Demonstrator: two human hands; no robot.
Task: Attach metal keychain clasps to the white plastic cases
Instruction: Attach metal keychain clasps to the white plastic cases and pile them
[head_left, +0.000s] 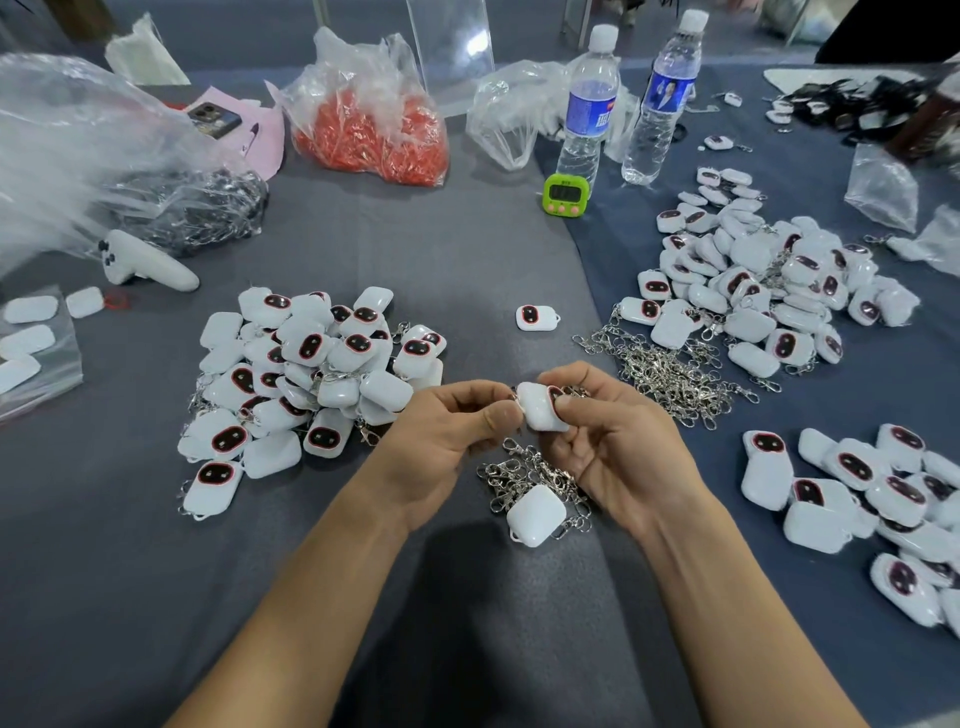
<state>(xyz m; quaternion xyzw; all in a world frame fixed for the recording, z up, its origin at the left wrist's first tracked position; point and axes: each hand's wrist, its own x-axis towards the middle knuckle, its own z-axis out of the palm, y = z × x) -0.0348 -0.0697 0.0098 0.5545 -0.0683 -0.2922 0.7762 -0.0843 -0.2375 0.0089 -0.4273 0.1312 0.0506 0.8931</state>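
My right hand (618, 441) grips a white plastic case (540, 413) between thumb and fingers above the table's middle. My left hand (447, 436) pinches at the case's left corner, where a small loop sits; whether a clasp is in the fingers is hidden. Below the hands lies a small pile of metal clasps (524, 475) with another white case (535, 514) on top. A larger heap of clasps (670, 369) spreads to the right. A pile of cases (317, 374) with clasps attached lies to the left. One single case (536, 317) lies alone beyond the hands.
More case piles lie at the right (753, 291) and lower right (883, 504). Two water bottles (589, 104) and a green timer (565, 195) stand at the back. Plastic bags, one with red parts (369, 140), and a white controller (145, 262) occupy the left and back.
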